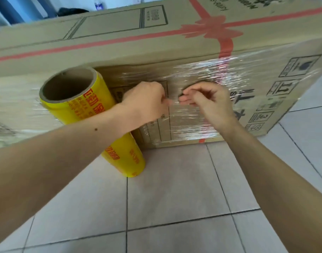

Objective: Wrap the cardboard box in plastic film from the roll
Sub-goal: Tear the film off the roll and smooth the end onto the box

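A large flat cardboard box (138,35) with a printed red ribbon stands on the tiled floor. Clear plastic film (202,73) is stretched across its near side. The yellow roll (83,106) with a cardboard core stands upright on the floor, leaning against the box at the left. My left hand (145,101) and my right hand (207,101) are close together in front of the box face. Each pinches the film between thumb and fingertips, with a thin strand stretched between them. My left forearm crosses in front of the roll.
White floor tiles (165,198) with dark grout run from the box toward me. Behind the box at the top left stand a plastic bottle (98,4) and a dark object (72,10).
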Demonstrator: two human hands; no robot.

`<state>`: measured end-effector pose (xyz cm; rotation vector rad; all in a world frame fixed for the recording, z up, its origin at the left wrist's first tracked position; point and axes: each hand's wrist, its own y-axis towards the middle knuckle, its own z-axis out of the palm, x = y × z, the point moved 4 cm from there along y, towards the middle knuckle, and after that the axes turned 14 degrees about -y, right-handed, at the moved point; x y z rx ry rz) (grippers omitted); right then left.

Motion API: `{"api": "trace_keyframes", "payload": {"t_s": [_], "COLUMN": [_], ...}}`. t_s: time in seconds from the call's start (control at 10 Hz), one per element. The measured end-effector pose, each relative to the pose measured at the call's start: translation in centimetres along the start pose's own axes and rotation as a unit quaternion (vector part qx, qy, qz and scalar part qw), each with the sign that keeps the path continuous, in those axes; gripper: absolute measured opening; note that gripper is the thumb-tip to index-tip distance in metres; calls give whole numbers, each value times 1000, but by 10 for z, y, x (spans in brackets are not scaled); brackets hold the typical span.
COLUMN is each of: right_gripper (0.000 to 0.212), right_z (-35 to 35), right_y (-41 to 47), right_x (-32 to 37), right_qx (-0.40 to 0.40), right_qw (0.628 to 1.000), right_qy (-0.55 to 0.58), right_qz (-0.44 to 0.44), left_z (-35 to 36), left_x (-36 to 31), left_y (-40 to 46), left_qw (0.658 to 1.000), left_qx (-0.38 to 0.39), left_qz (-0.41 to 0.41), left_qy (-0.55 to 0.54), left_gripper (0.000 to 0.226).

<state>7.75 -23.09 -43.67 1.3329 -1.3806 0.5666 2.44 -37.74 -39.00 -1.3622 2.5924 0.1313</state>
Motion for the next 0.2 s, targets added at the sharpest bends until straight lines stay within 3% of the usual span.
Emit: {"api": "trace_keyframes", "payload": {"t_s": [0.1, 0.2], "right_gripper": [12, 19], "right_z": [-2, 20], "right_y": [-27, -57], "right_x": [-14, -51], "right_qx": [-51, 11], "right_qw": [919, 651], "right_qy": [-312, -567], "right_qz": [-236, -505], "left_z": [6, 3], "left_x": [-17, -40], "left_y": [-14, -21], "left_qw": [965, 816], "left_qx": [54, 42], "left_qz": [99, 443], "left_qy": [236, 368], "left_gripper": [23, 12]}}
